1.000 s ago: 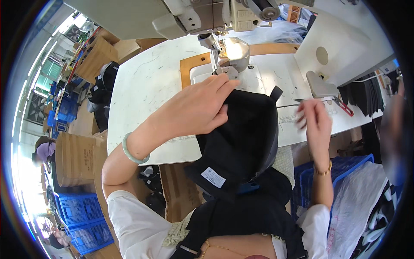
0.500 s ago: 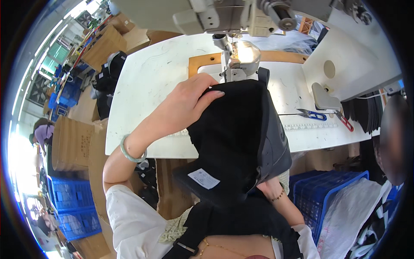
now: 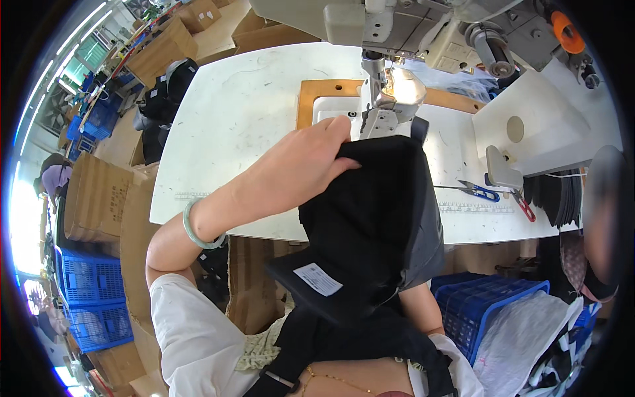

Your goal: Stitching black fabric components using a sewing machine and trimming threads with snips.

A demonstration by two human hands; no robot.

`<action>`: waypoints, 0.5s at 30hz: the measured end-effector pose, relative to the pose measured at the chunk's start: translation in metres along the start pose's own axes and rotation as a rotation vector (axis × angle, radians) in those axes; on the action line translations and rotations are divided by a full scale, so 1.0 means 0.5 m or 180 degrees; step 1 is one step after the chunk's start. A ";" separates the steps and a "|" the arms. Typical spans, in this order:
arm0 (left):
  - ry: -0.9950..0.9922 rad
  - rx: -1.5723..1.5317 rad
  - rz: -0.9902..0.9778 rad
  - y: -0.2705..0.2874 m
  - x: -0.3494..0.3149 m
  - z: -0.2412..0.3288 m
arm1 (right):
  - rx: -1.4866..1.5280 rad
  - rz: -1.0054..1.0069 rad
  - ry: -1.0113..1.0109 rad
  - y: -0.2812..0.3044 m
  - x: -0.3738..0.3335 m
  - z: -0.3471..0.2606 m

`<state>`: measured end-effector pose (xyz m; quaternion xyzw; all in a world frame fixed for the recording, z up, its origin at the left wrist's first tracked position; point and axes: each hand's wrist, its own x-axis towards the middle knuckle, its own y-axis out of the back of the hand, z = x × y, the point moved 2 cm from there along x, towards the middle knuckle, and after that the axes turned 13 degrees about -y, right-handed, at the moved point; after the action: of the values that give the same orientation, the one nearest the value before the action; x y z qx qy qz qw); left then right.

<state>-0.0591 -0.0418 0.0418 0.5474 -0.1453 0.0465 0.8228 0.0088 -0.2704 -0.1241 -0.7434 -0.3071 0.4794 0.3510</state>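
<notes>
We see a black cloth piece (image 3: 370, 218) hanging off the white table's near edge. It is bunched up, with a small white tag low down.

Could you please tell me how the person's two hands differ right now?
The left hand is in full view, lying on top of the black fabric near the sewing machine's needle; the right hand is hidden under that fabric, with only its forearm showing. The left wrist wears a pale green bangle; whether the right wears anything cannot be told. Both arms reach toward the same fabric.
</notes>
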 end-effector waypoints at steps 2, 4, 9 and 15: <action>0.0032 -0.0057 0.0018 -0.002 0.005 -0.002 | -0.0024 0.0016 0.0026 0.000 0.003 -0.004; 0.0066 -0.0135 0.0012 -0.007 0.010 -0.004 | -0.0029 0.0040 0.0030 0.001 0.004 -0.008; -0.0014 0.0068 -0.0164 -0.008 0.021 -0.015 | -0.0085 0.0069 0.0043 0.004 0.006 -0.019; -0.0027 0.0016 0.0059 -0.013 0.041 -0.021 | -0.0145 0.0090 0.0052 0.005 0.008 -0.031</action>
<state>-0.0360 -0.0364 0.0383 0.5483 -0.1537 0.0521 0.8204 0.0249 -0.2719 -0.1235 -0.7594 -0.3045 0.4711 0.3296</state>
